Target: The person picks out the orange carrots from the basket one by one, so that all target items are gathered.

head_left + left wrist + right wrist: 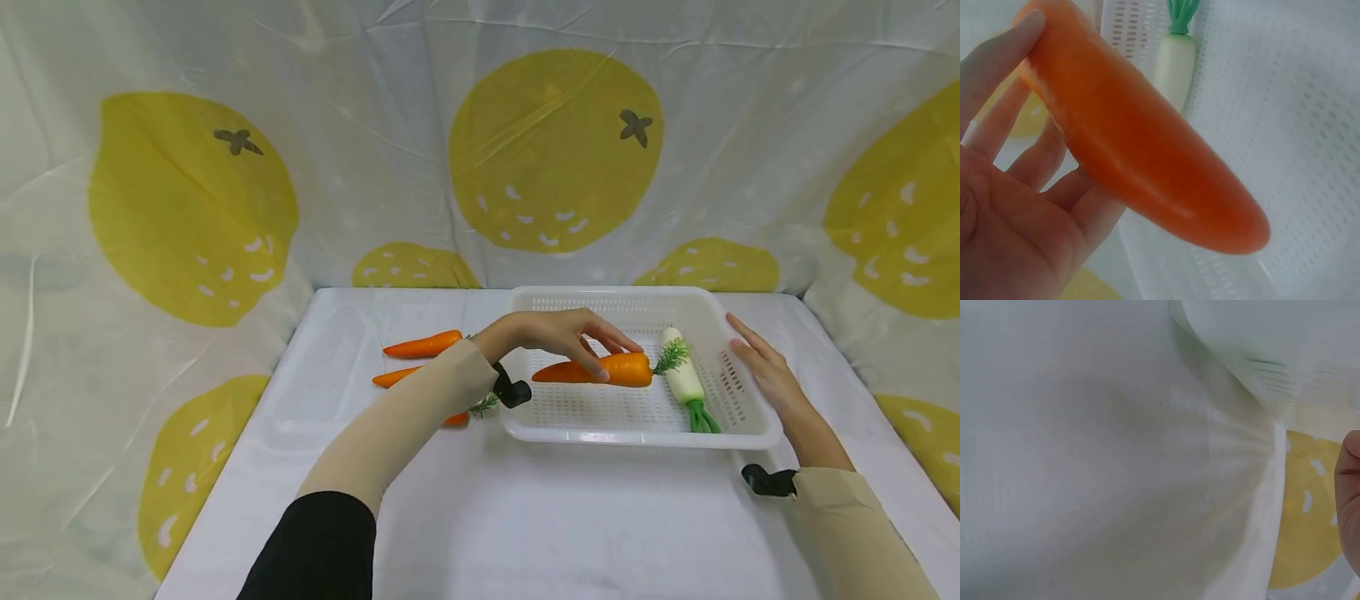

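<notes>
My left hand (567, 332) pinches an orange carrot (626, 369) between thumb and fingers, above a white perforated basket (581, 436). The carrot's tip points left and its leafy green top points right. In the left wrist view the carrot (1141, 144) stretches away from the fingers, over the basket floor. A white radish (683, 373) with green stems lies inside the basket at the right. My right hand (772, 375) rests against the basket's right side, its fingers extended along the rim. Only an edge of the right hand (1349, 500) shows in the right wrist view.
Left of the basket lie more carrots on the white tablecloth: one at the back (423, 344), another carrot (392, 378) in the middle, and one (456, 420) nearer, partly hidden by my left sleeve. A lemon-printed curtain (420, 167) hangs behind and at both sides of the table.
</notes>
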Action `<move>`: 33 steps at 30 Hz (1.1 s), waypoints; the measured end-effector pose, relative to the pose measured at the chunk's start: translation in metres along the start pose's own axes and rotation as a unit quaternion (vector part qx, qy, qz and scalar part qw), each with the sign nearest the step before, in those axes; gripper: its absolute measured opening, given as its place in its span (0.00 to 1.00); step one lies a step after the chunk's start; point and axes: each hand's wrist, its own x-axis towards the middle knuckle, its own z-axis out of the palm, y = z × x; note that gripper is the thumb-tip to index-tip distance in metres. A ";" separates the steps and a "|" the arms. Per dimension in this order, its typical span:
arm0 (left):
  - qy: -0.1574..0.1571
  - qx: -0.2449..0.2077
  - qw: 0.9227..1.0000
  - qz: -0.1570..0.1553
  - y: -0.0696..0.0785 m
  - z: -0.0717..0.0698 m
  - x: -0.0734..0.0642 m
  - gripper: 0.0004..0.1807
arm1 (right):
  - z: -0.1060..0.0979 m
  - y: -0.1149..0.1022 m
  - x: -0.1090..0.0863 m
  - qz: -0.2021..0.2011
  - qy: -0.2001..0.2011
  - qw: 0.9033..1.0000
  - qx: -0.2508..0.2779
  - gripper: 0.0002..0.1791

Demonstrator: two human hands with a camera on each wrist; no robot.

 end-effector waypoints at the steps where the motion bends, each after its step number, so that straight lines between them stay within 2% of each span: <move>1: 0.003 0.003 1.000 0.005 0.002 0.000 -0.003 0.31 | 0.000 0.000 0.000 0.002 0.001 1.000 -0.006 0.31; 6: 0.022 0.009 1.000 0.013 0.011 0.002 -0.023 0.31 | 0.001 0.000 0.001 0.007 0.000 0.999 -0.037 0.31; 13: 0.048 0.051 0.996 0.048 0.021 0.003 -0.053 0.31 | 0.002 0.000 -0.001 -0.006 -0.007 0.999 -0.038 0.31; 17: 0.058 0.057 0.995 0.054 0.027 0.005 -0.074 0.30 | 0.002 0.000 -0.001 -0.008 -0.008 0.999 -0.046 0.31; 23: 0.078 0.060 0.994 0.040 0.031 0.013 -0.106 0.30 | 0.002 -0.002 -0.002 -0.010 -0.006 0.998 -0.059 0.31; 28: 0.101 0.049 0.994 0.019 0.029 0.021 -0.131 0.31 | 0.003 -0.003 -0.003 -0.005 -0.003 0.996 -0.084 0.31; 33: 0.129 0.033 0.991 -0.008 0.026 0.030 -0.153 0.31 | 0.002 -0.002 -0.004 0.001 -0.004 0.996 -0.086 0.31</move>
